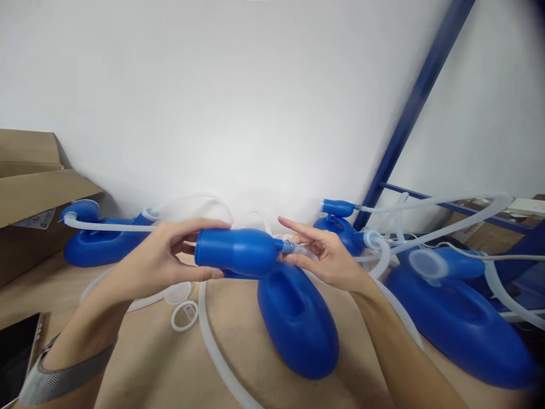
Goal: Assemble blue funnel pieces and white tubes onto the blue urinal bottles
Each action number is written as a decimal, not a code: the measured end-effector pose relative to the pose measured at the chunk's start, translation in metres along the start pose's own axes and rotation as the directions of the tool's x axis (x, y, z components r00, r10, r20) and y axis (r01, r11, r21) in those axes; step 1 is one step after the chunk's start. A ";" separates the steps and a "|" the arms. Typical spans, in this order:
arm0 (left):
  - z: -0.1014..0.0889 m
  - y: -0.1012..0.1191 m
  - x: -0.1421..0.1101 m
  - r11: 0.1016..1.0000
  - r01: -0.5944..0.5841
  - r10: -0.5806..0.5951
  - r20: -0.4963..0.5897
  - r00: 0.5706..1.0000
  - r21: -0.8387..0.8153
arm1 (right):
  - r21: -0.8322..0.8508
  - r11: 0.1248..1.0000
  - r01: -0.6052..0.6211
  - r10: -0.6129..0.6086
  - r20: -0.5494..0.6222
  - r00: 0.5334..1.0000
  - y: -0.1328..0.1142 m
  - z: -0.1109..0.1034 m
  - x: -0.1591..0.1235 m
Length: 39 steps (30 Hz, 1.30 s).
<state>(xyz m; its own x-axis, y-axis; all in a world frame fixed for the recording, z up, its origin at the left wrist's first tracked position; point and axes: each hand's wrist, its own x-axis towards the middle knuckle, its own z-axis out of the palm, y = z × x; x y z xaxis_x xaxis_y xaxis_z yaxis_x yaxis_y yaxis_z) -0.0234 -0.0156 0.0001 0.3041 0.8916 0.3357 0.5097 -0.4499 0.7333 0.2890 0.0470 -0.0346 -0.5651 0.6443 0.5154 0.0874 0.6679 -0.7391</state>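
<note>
My left hand is wrapped round the wide end of a blue plastic urinal cup, which lies sideways with its narrow nozzle to the right. At that nozzle, my right hand pinches the end of a translucent hose, its index finger stretched out. A small shiny ring, perhaps a clamp, shows at the joint. Behind and below the cup rests a blue urinal bottle with a recessed grip; its upper part is hidden. A white ring cap lies on the brown table surface below my left hand.
More blue bottles with hoses stand at the left, right rear and right front. A cardboard box is at far left, a dark-screened device at lower left. A blue metal frame leans by the wall.
</note>
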 end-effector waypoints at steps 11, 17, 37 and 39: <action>0.006 -0.002 0.006 0.989 0.104 -0.109 -0.040 0.993 -0.102 | 0.078 0.997 0.028 -0.020 -0.101 0.995 0.009 0.005 0.000; 0.008 0.003 0.009 0.971 0.172 -0.185 -0.064 0.981 -0.168 | -0.029 1.000 0.000 -0.010 -0.338 0.941 0.016 0.022 0.009; 0.011 0.005 0.011 0.924 0.252 -0.261 0.008 0.965 -0.287 | 0.420 0.888 -0.187 0.234 -0.064 0.970 0.006 0.006 0.011; 0.011 0.003 0.011 0.926 0.231 -0.242 -0.001 0.970 -0.299 | 0.382 0.909 -0.167 0.243 -0.159 0.957 0.007 0.010 0.012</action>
<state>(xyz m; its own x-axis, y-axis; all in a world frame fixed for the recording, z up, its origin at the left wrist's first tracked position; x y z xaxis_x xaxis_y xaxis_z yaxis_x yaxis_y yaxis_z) -0.0097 -0.0077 -0.0006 0.1712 0.9740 0.1485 0.3016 -0.1953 0.9332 0.2745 0.0561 -0.0379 -0.3893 0.8379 0.3827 -0.1399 0.3568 -0.9236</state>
